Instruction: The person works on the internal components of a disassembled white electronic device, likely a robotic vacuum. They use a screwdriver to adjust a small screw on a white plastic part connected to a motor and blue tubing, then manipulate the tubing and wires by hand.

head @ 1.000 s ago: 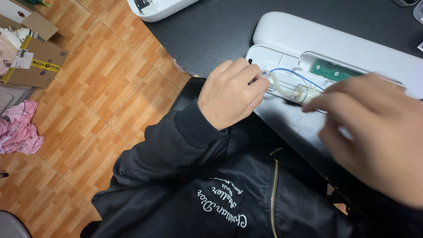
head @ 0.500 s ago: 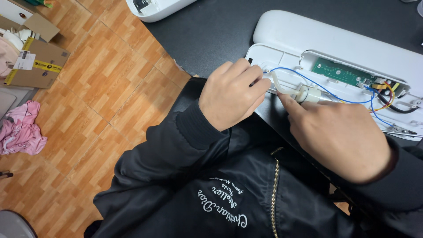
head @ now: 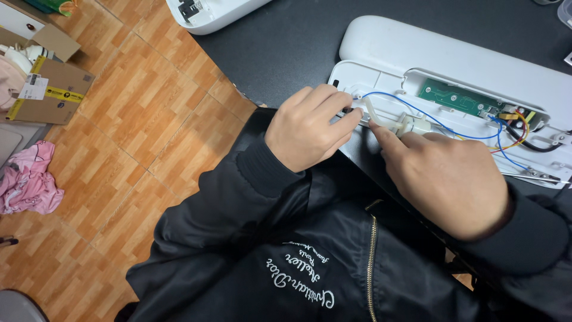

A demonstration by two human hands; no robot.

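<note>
The right hand [head: 444, 179] has slid leftward, fingertip pressing the translucent tube [head: 381, 121]; the left hand [head: 310, 128] still pinches the tube's end.

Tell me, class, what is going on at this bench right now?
A person in a black jacket works on an opened white plastic housing lying on a dark table. The left hand pinches at the near end of the housing, by a pale tube. The right hand presses a fingertip against a small white part on that tube. Inside lie a green circuit board and blue, yellow and red wires. A cardboard box sits on the wooden floor.
</note>
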